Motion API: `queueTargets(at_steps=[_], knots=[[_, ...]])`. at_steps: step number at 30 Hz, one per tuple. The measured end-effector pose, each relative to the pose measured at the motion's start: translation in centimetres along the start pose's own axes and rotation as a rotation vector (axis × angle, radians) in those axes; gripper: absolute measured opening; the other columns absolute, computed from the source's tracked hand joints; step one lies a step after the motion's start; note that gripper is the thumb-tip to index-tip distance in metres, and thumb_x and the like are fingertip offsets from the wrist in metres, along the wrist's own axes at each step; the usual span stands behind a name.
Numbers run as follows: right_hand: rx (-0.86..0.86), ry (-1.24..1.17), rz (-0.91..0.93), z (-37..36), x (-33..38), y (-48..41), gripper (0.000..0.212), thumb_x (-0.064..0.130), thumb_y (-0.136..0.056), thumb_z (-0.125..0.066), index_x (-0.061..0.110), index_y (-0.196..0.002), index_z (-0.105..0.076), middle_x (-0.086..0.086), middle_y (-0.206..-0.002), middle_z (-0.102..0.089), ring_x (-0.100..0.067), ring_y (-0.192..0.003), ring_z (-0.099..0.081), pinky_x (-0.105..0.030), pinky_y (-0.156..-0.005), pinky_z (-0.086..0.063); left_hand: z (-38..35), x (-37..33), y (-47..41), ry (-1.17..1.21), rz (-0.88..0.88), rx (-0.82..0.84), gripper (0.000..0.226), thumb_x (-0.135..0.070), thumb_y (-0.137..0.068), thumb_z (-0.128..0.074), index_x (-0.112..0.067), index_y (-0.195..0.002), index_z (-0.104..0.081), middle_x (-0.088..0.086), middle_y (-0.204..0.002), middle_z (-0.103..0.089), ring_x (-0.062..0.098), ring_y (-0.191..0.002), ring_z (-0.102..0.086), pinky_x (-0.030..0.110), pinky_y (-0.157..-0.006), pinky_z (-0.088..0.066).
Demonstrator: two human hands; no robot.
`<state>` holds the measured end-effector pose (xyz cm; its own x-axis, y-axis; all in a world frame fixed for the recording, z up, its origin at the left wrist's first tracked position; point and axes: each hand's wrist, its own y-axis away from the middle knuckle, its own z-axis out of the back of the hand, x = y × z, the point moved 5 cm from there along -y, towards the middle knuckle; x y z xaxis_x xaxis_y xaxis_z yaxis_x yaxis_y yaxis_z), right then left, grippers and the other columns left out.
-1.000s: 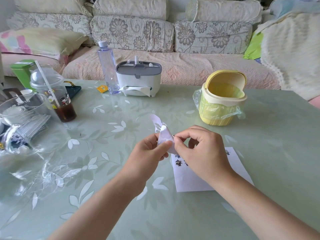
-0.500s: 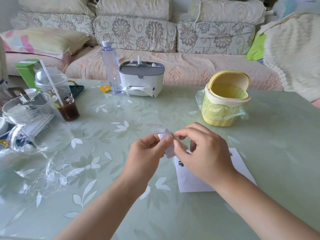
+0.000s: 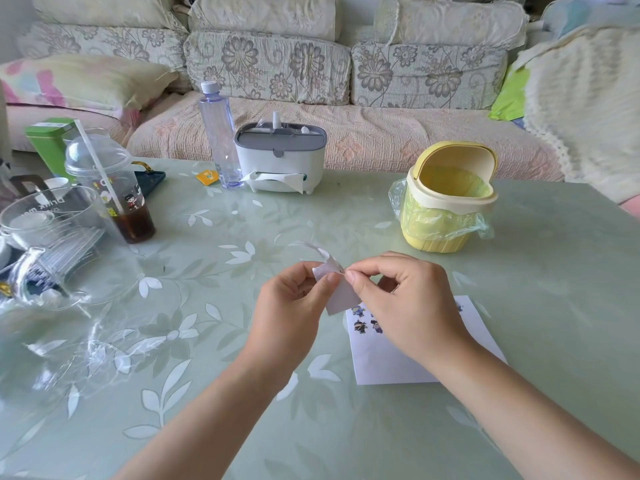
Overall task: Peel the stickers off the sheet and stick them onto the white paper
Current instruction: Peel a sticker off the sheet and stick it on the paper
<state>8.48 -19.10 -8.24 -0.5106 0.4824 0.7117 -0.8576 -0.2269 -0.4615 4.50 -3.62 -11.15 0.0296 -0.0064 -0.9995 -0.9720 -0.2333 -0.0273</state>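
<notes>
A small, curled sticker sheet (image 3: 337,292) hangs in the air above the green table, its white back toward me. My left hand (image 3: 294,306) pinches its left edge between thumb and fingers. My right hand (image 3: 405,303) pinches at the sheet's top right corner with thumb and forefinger; whether a sticker is between them is hidden. Beneath the right hand lies the white paper (image 3: 391,362), flat on the table, with a few small dark cartoon stickers (image 3: 360,326) near its upper left. My right forearm covers part of the paper.
A yellow mini bin (image 3: 446,199) with a plastic liner stands behind the hands. A tissue box (image 3: 280,157) and a clear bottle (image 3: 220,133) stand at the far edge. At the left are a drink cup with a straw (image 3: 114,188) and clear plastic containers (image 3: 52,244). A sofa runs behind.
The sheet has been lowered and turned a little between both hands, and its upper strip now curls back to the left. Both hands keep their pinch.
</notes>
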Motion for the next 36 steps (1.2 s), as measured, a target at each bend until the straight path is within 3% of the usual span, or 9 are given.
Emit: queueTargets(at_steps=[4, 8, 13, 17, 21, 25, 28, 33, 36], knots=[[0.038, 0.028, 0.017, 0.47, 0.16, -0.18, 0.007, 0.029, -0.085, -0.076, 0.036, -0.083, -0.075, 0.02, -0.075, -0.068, -0.013, -0.052, -0.058, -0.028, -0.056, -0.049, 0.15, -0.33, -0.09, -0.024, 0.008, -0.001, 0.012, -0.018, -0.097, -0.064, -0.016, -0.096, -0.075, -0.003, -0.088, -0.078, 0.006, -0.08, -0.069, 0.011, -0.07, -0.049], [0.036, 0.06, 0.102, 0.37, 0.49, -0.1, 0.004, 0.031, -0.085, -0.073, 0.034, -0.085, -0.076, 0.019, -0.081, -0.065, -0.014, -0.051, -0.057, -0.03, -0.053, -0.047, 0.04, -0.46, 0.02, -0.015, 0.028, 0.007, 0.012, -0.021, -0.096, -0.065, -0.019, -0.093, -0.076, -0.003, -0.086, -0.078, 0.012, -0.085, -0.072, 0.033, -0.087, -0.055], [0.075, 0.052, 0.061, 0.27, 0.24, -0.29, 0.01, 0.026, -0.088, -0.071, 0.03, -0.08, -0.075, 0.02, -0.079, -0.065, -0.014, -0.053, -0.056, -0.031, -0.056, -0.049, -0.04, -0.68, 0.2, -0.031, 0.043, 0.03, 0.008, -0.02, -0.086, -0.077, -0.015, -0.093, -0.075, -0.001, -0.088, -0.078, 0.014, -0.088, -0.074, 0.02, -0.076, -0.054], [0.121, -0.018, -0.048, 0.17, -0.11, -0.34, 0.013, 0.023, -0.089, -0.072, 0.029, -0.078, -0.074, 0.022, -0.068, -0.064, -0.012, -0.048, -0.057, -0.029, -0.056, -0.05, 0.1, -0.65, 0.08, -0.068, 0.048, 0.023, 0.005, -0.016, -0.088, -0.075, -0.013, -0.092, -0.074, 0.005, -0.089, -0.077, 0.023, -0.092, -0.073, 0.032, -0.083, -0.056], [0.147, -0.008, -0.092, 0.15, -0.05, -0.34, 0.014, 0.025, -0.092, -0.07, 0.028, -0.078, -0.072, 0.024, -0.056, -0.059, -0.009, -0.044, -0.055, -0.028, -0.055, -0.048, -0.06, -0.71, 0.15, -0.073, 0.061, 0.054, 0.01, -0.011, -0.091, -0.069, -0.018, -0.096, -0.074, 0.0, -0.089, -0.078, 0.016, -0.091, -0.073, 0.014, -0.072, -0.054], [0.209, -0.039, -0.097, 0.07, -0.18, -0.56, 0.014, 0.026, -0.094, -0.067, 0.028, -0.081, -0.069, 0.022, -0.063, -0.062, -0.017, -0.046, -0.055, -0.036, -0.056, -0.052, -0.02, -0.55, -0.1, -0.09, 0.094, 0.077, 0.009, -0.015, -0.089, -0.068, -0.019, -0.095, -0.074, 0.006, -0.092, -0.077, 0.024, -0.093, -0.071, 0.03, -0.083, -0.053], [0.201, -0.025, -0.029, 0.11, -0.35, -0.61, 0.008, 0.029, -0.095, -0.066, 0.031, -0.088, -0.07, 0.023, -0.073, -0.063, -0.021, -0.051, -0.054, -0.031, -0.054, -0.046, 0.09, -0.44, -0.33, -0.074, 0.125, 0.102, 0.022, -0.03, -0.077, -0.065, -0.019, -0.093, -0.075, 0.013, -0.097, -0.074, 0.023, -0.087, -0.068, 0.044, -0.095, -0.052], [0.094, -0.005, 0.194, 0.28, 0.5, -0.28, 0.022, 0.044, -0.087, -0.07, 0.031, -0.104, -0.077, 0.016, -0.091, -0.065, -0.018, -0.054, -0.055, -0.027, -0.053, -0.046, 0.08, -0.15, -0.39, 0.056, 0.184, 0.177, 0.03, -0.029, -0.077, -0.063, -0.015, -0.099, -0.077, 0.015, -0.104, -0.074, 0.031, -0.102, -0.067, 0.04, -0.101, -0.051], [0.073, -0.112, 0.129, 0.29, 0.02, -0.35, 0.016, 0.026, -0.084, -0.081, 0.027, -0.1, -0.08, 0.013, -0.089, -0.068, -0.016, -0.053, -0.053, -0.022, -0.053, -0.042, 0.02, -0.1, -0.35, 0.086, 0.201, 0.206, 0.03, -0.03, -0.078, -0.064, -0.013, -0.099, -0.077, 0.019, -0.108, -0.072, 0.024, -0.097, -0.065, 0.038, -0.1, -0.05]])
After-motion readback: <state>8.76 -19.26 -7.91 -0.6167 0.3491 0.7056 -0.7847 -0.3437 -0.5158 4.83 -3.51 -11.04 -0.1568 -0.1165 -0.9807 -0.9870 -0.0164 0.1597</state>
